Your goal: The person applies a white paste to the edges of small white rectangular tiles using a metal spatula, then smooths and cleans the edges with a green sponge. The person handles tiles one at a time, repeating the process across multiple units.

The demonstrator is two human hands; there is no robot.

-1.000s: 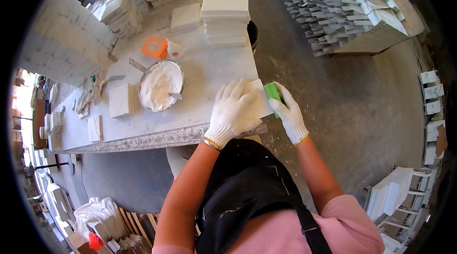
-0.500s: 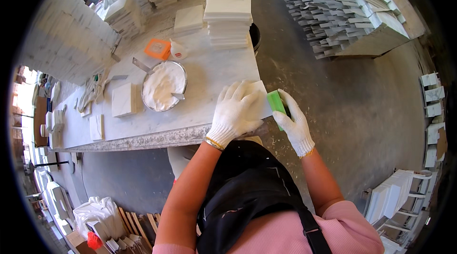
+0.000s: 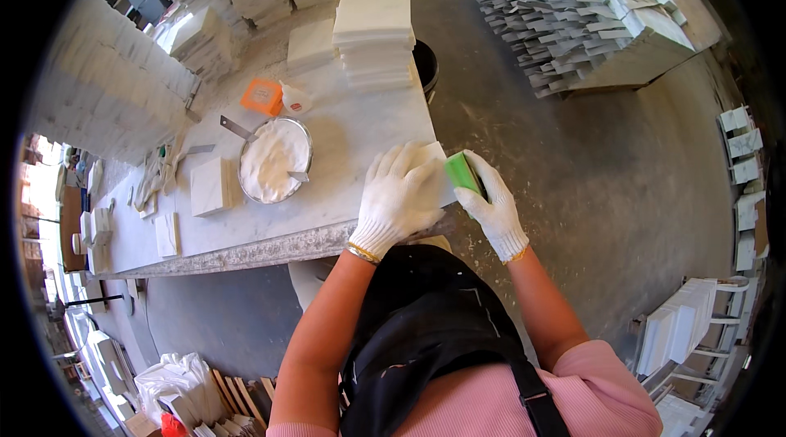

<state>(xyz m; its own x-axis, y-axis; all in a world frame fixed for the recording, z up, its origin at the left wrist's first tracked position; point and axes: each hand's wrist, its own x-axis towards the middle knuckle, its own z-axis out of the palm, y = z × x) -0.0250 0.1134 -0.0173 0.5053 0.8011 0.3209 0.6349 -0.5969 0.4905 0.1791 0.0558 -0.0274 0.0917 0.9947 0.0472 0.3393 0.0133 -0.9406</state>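
From where I stand, the metal bowl of white paste is the easiest thing to place everything by. To the right of the bowl, at the corner of the worktop, lies a pale tile, and the person's gloved left hand rests flat over most of it. That hand is palm down, its fingers pointing away from the body, thumb out to the right; its grip is spread, pinching nothing, and the bare forearm slants up to it from below.

Farther right of the bowl, just past the worktop's side, the gloved right hand turns inward with bent fingers. Its grip pinches a green block between thumb and fingers, the block tilted right by the tile's edge; I cannot tell whether the two touch.

Beyond the bowl sit an orange box and a white bottle; to its left stands a small tile stack.
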